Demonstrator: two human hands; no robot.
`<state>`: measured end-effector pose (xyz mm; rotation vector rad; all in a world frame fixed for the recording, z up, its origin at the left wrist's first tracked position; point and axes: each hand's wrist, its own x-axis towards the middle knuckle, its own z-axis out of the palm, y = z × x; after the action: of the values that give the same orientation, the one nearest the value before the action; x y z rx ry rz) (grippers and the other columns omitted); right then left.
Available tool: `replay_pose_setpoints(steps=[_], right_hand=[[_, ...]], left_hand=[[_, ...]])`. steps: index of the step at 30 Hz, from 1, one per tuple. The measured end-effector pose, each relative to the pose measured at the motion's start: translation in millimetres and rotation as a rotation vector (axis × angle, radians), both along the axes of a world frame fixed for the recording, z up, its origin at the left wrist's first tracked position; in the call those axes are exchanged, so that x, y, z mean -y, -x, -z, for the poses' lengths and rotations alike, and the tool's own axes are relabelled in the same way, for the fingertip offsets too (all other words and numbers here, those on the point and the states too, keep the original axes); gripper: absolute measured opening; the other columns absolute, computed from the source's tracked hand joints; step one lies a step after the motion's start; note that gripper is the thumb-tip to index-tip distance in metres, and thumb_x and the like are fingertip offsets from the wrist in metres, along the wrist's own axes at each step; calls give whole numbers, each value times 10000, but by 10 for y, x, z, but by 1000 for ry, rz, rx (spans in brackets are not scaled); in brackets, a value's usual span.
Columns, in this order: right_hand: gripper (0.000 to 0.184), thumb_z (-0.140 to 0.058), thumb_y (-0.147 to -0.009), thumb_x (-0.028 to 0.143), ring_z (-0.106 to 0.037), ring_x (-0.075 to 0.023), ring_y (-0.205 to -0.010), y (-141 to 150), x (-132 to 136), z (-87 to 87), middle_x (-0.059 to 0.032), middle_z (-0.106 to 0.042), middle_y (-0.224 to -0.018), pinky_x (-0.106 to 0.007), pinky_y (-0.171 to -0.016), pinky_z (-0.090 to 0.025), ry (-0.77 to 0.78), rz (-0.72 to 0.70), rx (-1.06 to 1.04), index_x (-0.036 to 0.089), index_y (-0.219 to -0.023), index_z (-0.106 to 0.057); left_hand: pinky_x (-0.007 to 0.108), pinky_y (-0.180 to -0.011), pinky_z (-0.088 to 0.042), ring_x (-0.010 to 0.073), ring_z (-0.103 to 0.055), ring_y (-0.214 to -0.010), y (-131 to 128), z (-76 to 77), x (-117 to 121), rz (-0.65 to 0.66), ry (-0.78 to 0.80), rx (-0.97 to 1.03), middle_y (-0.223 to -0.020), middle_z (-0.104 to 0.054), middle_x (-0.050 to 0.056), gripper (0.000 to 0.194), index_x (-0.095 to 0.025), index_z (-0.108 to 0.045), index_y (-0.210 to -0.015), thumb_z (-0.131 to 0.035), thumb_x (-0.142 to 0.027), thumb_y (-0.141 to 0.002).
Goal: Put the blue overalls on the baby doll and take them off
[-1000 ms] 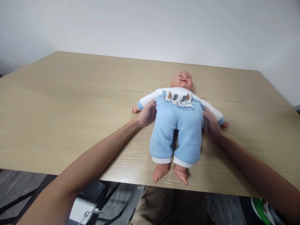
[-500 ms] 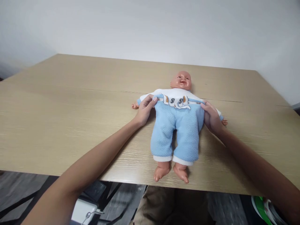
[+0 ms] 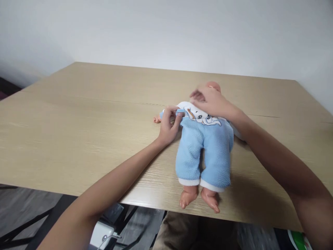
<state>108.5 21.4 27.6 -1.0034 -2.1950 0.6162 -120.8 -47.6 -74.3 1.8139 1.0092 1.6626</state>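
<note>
A baby doll lies on its back on the wooden table, feet pointing towards me. It wears a white top and fluffy blue pants with white cuffs and an elephant face at the waist. At the left side of the waist, my left hand pinches the blue waistband between thumb and fingers. My right hand hovers over the doll's chest and neck, fingers loosely curved and apart from the thumb, with nothing visible in it. It hides most of the doll's head; the right forearm covers the arm on that side.
The wooden table reaches back to a pale wall. Below its front edge are a white box-like object with a cable, dark metal legs, and a green and white item at lower right.
My right hand has let go of the right side of the waistband and moved up and left over the doll's chest. My left hand still grips the waistband; the view has shifted slightly.
</note>
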Motion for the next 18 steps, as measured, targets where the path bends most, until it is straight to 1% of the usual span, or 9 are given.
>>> replay_pose_setpoints(steps=[2, 4, 5, 7, 9, 11, 14, 16, 18], right_hand=[[222, -791, -952, 245, -744, -314, -1162, 226, -204, -14, -110, -830, -1247, -453, -1055, -569, -23, -178, 246, 229, -1174, -785], [307, -769, -929, 130, -748, -296, -1174, 446, -366, -4, -98, -829, -1311, -406, -1011, -564, -21, -328, 461, 233, -1217, -793], [315, -766, -915, 89, -751, -282, -1136, 548, -420, 5, -91, -835, -1287, -381, -968, -557, -23, -372, 535, 227, -1196, -798], [240, -772, -899, 49, -743, -250, -991, 716, -464, 17, -66, -844, -1144, -345, -856, -523, -33, -407, 617, 213, -1072, -802], [171, -770, -909, 40, -701, -225, -858, 819, -436, 13, -45, -821, -998, -335, -765, -456, -49, -392, 642, 208, -939, -777], [170, -732, -950, 40, -674, -219, -822, 849, -366, -10, -55, -808, -980, -339, -733, -398, -86, -348, 658, 205, -935, -770], [136, -720, -1016, 141, -696, -255, -898, 773, -254, -60, -108, -824, -1114, -351, -767, -398, -155, -256, 639, 191, -1127, -780], [229, -722, -1029, 246, -709, -281, -945, 671, -209, -83, -124, -829, -1181, -362, -812, -431, -184, -180, 562, 185, -1247, -759], [308, -712, -986, 254, -712, -294, -961, 552, -193, -87, -116, -834, -1178, -375, -847, -460, -197, -101, 435, 184, -1285, -738]], left_hand=[[377, -904, -497, 215, -607, -937, 1, -27, 28, -19, -61, -37, -1040, -683, 54, 306, -246, -678, -1143, -622, -544, -1184], [378, -878, -493, 215, -600, -910, -2, -54, 46, -21, -91, -56, -1027, -678, 56, 274, -243, -674, -1132, -608, -502, -1195], [378, -867, -492, 215, -599, -901, -5, -67, 54, -20, -97, -60, -1023, -678, 56, 266, -242, -673, -1129, -606, -490, -1197], [382, -860, -491, 218, -599, -895, -11, -90, 69, -17, -96, -66, -1022, -683, 59, 271, -242, -672, -1121, -603, -492, -1198], [391, -871, -493, 226, -599, -904, -19, -108, 84, -12, -86, -70, -1025, -686, 65, 296, -241, -678, -1116, -592, -512, -1199], [402, -888, -497, 235, -603, -919, -25, -117, 99, 10, -75, -76, -1034, -690, 74, 329, -238, -686, -1118, -573, -536, -1200], [414, -890, -500, 247, -611, -944, -29, -108, 108, 67, -76, -100, -1057, -697, 92, 364, -233, -693, -1139, -554, -564, -1198], [413, -871, -500, 247, -599, -933, -27, -87, 102, 89, -103, -127, -1042, -683, 90, 341, -234, -688, -1151, -547, -540, -1202], [406, -859, -502, 239, -584, -918, -21, -59, 89, 84, -162, -151, -1025, -661, 79, 263, -238, -674, -1169, -544, -463, -1208]])
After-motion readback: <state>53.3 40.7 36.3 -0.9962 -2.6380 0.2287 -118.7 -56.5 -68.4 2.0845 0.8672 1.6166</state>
